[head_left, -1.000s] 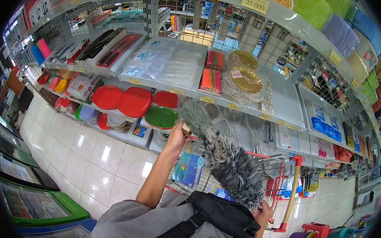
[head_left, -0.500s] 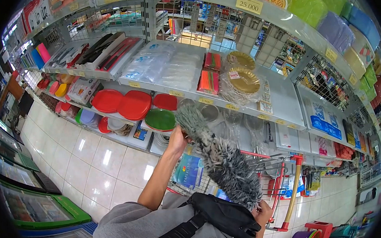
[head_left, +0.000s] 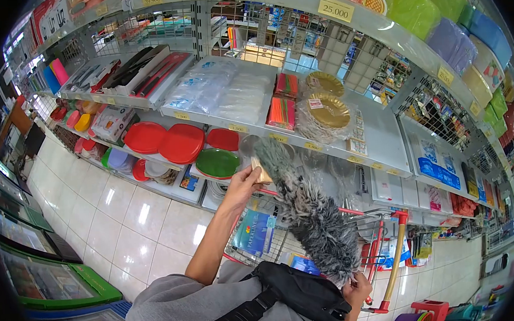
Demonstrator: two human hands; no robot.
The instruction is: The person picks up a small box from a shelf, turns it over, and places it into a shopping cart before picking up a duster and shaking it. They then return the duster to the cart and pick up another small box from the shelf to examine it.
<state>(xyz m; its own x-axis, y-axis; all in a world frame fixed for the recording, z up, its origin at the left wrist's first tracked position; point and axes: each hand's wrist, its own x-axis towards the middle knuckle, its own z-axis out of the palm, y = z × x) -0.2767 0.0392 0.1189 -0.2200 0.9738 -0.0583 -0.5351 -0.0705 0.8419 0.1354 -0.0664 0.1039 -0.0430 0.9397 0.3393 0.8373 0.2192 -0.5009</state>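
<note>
My left hand (head_left: 246, 187) is closed on a small pale yellow packet (head_left: 261, 171), held upright beside the greenish upper end of a fluffy grey duster (head_left: 318, 225). Down at the duster's lower end, my right hand (head_left: 356, 289) pinches its tip. The duster slants between both hands, over a shopping cart (head_left: 402, 257) with red rails and a yellowish handle. Under it in the cart lies a blue Paperline pack (head_left: 255, 232).
A metal shelf (head_left: 380, 134) ahead carries gold plates (head_left: 328, 109), bagged clear plastic ware (head_left: 243, 96) and knives. Red plates (head_left: 181, 143) and a green plate (head_left: 218, 162) sit lower. Glass-fronted cabinets (head_left: 50, 273) stand at left, colourful tubs (head_left: 412, 320) at bottom right.
My left hand has moved slightly right, and the pale packet now shows in it. The duster has shifted a little right and stands slightly away from the left hand's fingers.
</note>
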